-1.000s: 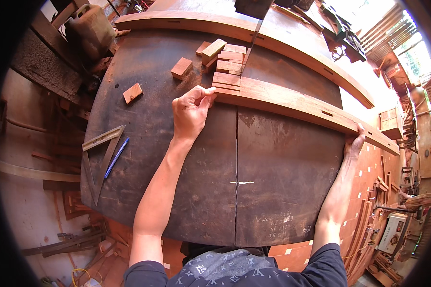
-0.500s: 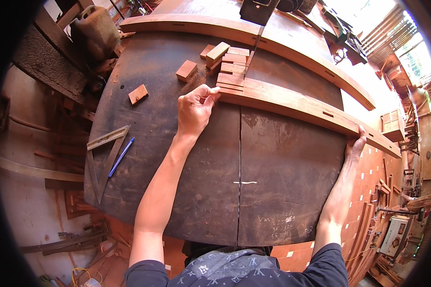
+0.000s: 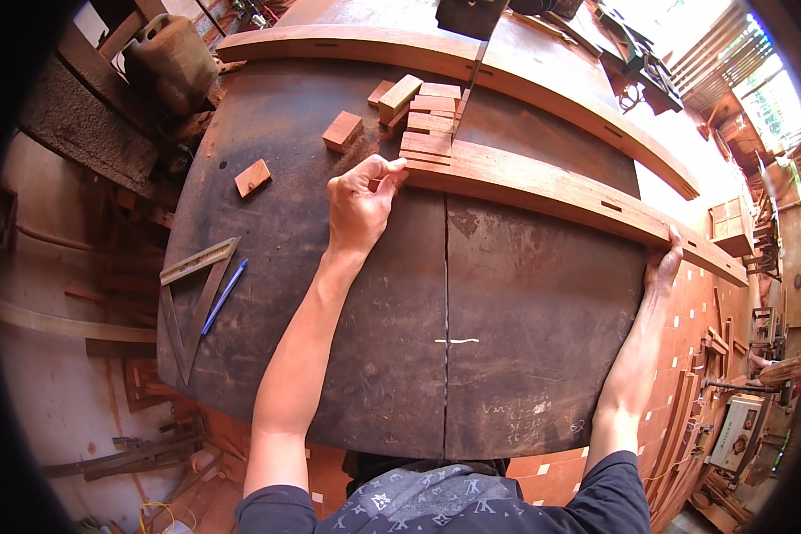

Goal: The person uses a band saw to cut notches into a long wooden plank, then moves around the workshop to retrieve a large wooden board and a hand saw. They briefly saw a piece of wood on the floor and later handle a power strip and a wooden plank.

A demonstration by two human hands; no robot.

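A long reddish wooden beam (image 3: 543, 190) with small slots lies across the dark metal saw table (image 3: 543, 285). Its left end, cut with parallel slits, meets the thin bandsaw blade (image 3: 467, 93). My left hand (image 3: 363, 194) pinches the near corner of that end between thumb and fingers. Farther right, my right hand (image 3: 663, 258) grips the beam from its near side, thumb on top and the fingers mostly hidden beneath. Several small offcuts, among them a wooden block (image 3: 343, 131), sit just beyond my left hand, some against the beam's cut end.
A second slotted beam (image 3: 400, 40) spans the table's far side. At left lie a triangular set square (image 3: 196, 294), a blue pen (image 3: 225, 295) and a loose block (image 3: 253, 178). The saw's dark guide housing (image 3: 463, 16) hangs above. A dusty jerrycan (image 3: 171, 64) stands far left.
Both hands keep their hold on the beam, which stays at the blade. The whole view has shifted very slightly; otherwise little differs.
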